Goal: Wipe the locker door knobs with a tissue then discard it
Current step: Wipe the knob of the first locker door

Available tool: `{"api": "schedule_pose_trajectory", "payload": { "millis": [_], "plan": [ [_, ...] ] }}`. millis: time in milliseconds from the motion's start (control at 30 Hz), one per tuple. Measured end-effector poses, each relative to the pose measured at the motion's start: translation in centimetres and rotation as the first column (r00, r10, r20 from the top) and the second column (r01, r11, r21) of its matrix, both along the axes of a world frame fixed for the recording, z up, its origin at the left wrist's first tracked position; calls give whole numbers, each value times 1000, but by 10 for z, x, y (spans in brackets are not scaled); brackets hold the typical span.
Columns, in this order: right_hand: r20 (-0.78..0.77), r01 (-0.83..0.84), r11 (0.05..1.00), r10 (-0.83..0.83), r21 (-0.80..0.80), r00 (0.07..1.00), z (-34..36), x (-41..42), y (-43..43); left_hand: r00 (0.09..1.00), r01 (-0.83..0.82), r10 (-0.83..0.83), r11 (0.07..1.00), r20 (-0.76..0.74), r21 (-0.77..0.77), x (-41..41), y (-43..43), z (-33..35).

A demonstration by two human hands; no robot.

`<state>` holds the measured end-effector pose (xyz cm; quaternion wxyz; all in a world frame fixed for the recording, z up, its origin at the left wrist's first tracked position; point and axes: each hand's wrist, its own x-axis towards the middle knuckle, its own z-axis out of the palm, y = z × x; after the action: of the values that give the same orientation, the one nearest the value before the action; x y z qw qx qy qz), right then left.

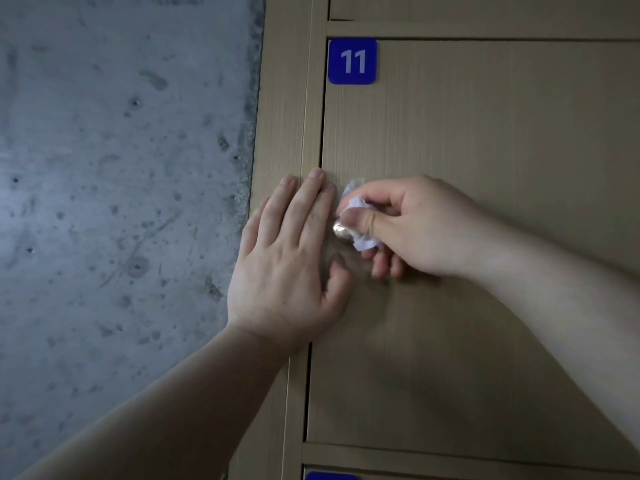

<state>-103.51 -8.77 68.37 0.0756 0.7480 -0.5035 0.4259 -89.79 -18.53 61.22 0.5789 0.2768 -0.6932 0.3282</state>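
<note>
A small shiny metal knob [340,231] sticks out of the light wooden locker door [485,140] near its left edge. My right hand [412,226] pinches a crumpled white tissue [360,220] and presses it against the knob's right side. My left hand [291,258] lies flat with fingers spread on the door's left edge and the frame, just left of the knob, holding nothing. The tissue and fingers hide most of the knob.
A blue plate with the number 11 [352,61] marks the door's top left corner. A rough grey concrete wall [121,202] fills the left side. Another locker door with a blue plate [332,475] begins below, and one more above.
</note>
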Motion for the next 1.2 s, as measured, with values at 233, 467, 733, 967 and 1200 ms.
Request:
{"api": "schedule_pose_trajectory", "payload": {
  "millis": [233, 467, 733, 967, 1200],
  "plan": [
    [-232, 94, 992, -71, 88, 970, 16, 11, 6, 1000, 27, -27, 1000, -13, -11, -1, 0, 0],
    [-176, 196, 979, -203, -56, 963, 3, 15, -4, 1000, 11, -11, 1000, -16, -21, -2, -2, 0],
    [116, -155, 984, 144, 84, 983, -5, 4, 0, 1000, 4, -4, 1000, -13, -2, -1, -1, 0],
    [75, -175, 982, 169, 77, 983, -5, -5, -2, 1000, 8, -8, 1000, -8, -4, -1, -2, -1],
    [-160, 108, 994, -106, -1, 981, 5, 10, 8, 1000, -7, 7, 1000, -3, 14, -1, -1, -1]
  ]
}}
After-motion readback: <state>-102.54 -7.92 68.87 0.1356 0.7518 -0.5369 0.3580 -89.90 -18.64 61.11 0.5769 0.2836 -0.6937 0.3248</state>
